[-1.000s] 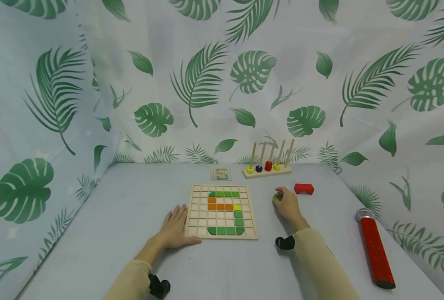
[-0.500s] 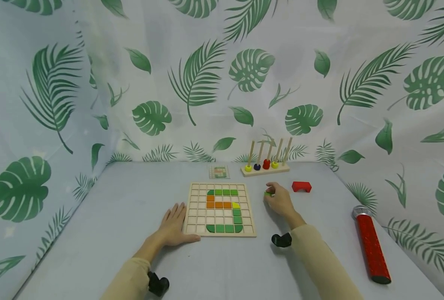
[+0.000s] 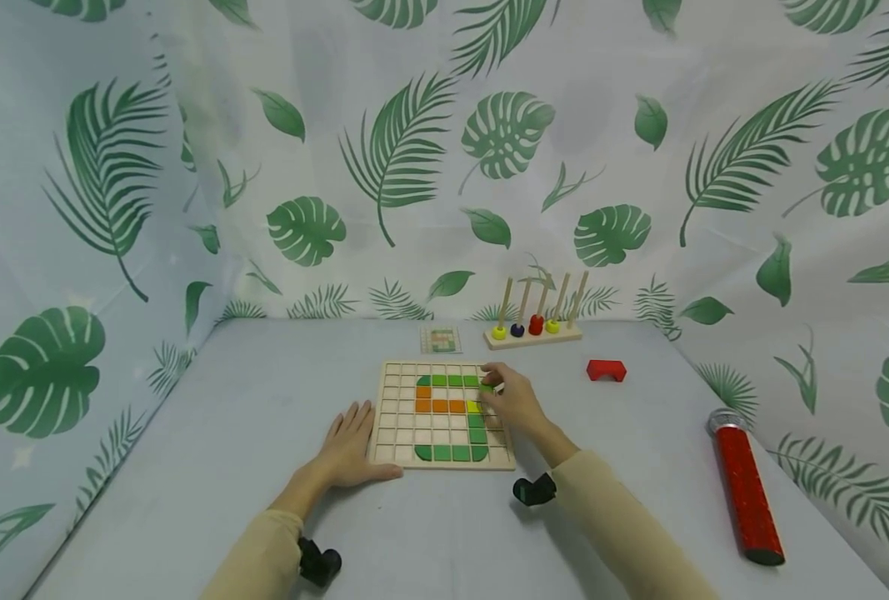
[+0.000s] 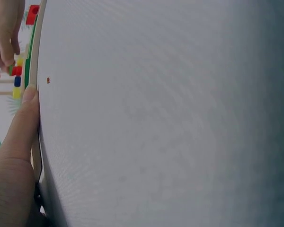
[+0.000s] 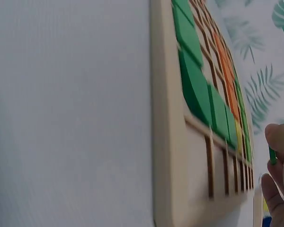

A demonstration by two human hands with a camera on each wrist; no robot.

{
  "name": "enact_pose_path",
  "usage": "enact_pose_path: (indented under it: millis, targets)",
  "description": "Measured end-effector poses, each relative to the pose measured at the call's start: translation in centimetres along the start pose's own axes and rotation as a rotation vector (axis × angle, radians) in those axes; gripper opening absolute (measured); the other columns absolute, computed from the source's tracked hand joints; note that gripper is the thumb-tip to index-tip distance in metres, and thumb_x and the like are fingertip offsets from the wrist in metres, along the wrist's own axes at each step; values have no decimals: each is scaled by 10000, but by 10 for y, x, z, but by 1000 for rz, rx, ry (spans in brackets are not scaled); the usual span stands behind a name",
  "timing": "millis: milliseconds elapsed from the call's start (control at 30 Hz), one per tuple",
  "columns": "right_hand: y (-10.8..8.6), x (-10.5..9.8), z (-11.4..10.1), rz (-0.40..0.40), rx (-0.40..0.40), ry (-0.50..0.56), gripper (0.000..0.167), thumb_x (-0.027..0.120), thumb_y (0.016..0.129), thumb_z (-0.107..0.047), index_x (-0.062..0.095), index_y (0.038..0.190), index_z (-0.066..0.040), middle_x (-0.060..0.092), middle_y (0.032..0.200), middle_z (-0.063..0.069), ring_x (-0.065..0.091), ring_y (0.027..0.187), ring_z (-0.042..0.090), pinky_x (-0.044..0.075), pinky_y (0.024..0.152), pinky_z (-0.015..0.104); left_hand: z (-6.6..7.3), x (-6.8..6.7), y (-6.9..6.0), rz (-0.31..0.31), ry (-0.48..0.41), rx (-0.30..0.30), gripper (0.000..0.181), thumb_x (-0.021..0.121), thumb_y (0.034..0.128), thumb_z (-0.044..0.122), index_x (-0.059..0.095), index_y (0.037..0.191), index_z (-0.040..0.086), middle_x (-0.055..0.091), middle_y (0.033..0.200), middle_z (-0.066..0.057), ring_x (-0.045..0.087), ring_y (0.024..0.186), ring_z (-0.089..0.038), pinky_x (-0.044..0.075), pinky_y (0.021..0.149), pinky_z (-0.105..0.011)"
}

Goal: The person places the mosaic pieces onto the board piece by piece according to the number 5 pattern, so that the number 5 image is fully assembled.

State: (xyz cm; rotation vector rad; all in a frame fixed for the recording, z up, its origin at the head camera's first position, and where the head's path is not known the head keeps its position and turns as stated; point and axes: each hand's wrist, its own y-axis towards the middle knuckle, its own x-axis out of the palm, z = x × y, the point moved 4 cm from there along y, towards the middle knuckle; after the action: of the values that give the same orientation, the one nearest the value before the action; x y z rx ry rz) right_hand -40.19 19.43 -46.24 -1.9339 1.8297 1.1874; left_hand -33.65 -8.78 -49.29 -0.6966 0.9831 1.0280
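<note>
A wooden grid board (image 3: 402, 437) lies on the table, with green, orange and yellow tiles set in its squares in an S-like figure. My right hand (image 3: 517, 402) pinches a small green tile (image 5: 272, 155) between thumb and fingers, over the board's upper right part. In the right wrist view the tile shows only as a thin edge. At the board's lower left corner my left hand (image 3: 350, 446) rests flat with fingers spread, its thumb (image 4: 23, 123) along the front edge.
A pattern card (image 3: 441, 340) lies behind the board. Beside it stands a wooden peg stand (image 3: 534, 337) with coloured beads. A red arch block (image 3: 606, 370) and a red glittery tube with a silver end (image 3: 746, 492) lie to the right.
My right hand has carried the green tile left, from the bare table to above the board's right side. The left hand stays in place at the board's corner.
</note>
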Motion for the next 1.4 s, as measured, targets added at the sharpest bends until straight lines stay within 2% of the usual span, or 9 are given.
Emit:
enact_pose_path:
  millis: [200, 367, 533, 867, 1400]
  targets:
    - [-4, 24, -25, -42, -108, 46, 398, 702, 824, -18, 570, 1198, 18, 644, 941, 46, 607, 892, 191, 525, 738, 321, 3, -1, 1, 1, -8, 11, 1153, 653, 729, 677, 161, 1484, -41, 132, 1545, -209, 43, 1421, -365, 45, 1126, -514]
    - [-11, 41, -45, -107, -133, 67, 401, 697, 829, -27, 561, 1203, 15, 638, 936, 24, 588, 832, 160, 517, 731, 305, 4, -1, 1, 0, 3, 8, 1155, 647, 729, 683, 162, 1483, -46, 139, 1543, -212, 52, 1420, -365, 53, 1126, -514]
    - [-19, 53, -61, -178, -150, 76, 429, 723, 808, -50, 561, 1201, 3, 646, 935, 18, 584, 839, 142, 509, 758, 313, 3, -1, 1, 2, 3, 5, 1154, 645, 729, 685, 163, 1483, -44, 138, 1544, -209, 46, 1421, -363, 49, 1126, -513]
    - [-26, 69, -73, -262, -180, 77, 441, 741, 799, -62, 562, 1196, 10, 628, 880, -13, 586, 777, 104, 512, 701, 246, -1, 3, 3, -7, 13, -2, 1160, 631, 727, 702, 151, 1490, -28, 129, 1550, -194, 35, 1424, -349, 48, 1127, -509]
    - [-26, 77, -73, -249, -192, 21, 420, 748, 798, -75, 581, 1177, -6, 627, 869, -24, 576, 764, 109, 509, 694, 270, 1, -2, -1, -5, 19, -2, 1156, 643, 730, 688, 153, 1487, -35, 131, 1546, -202, 37, 1423, -354, 42, 1128, -507]
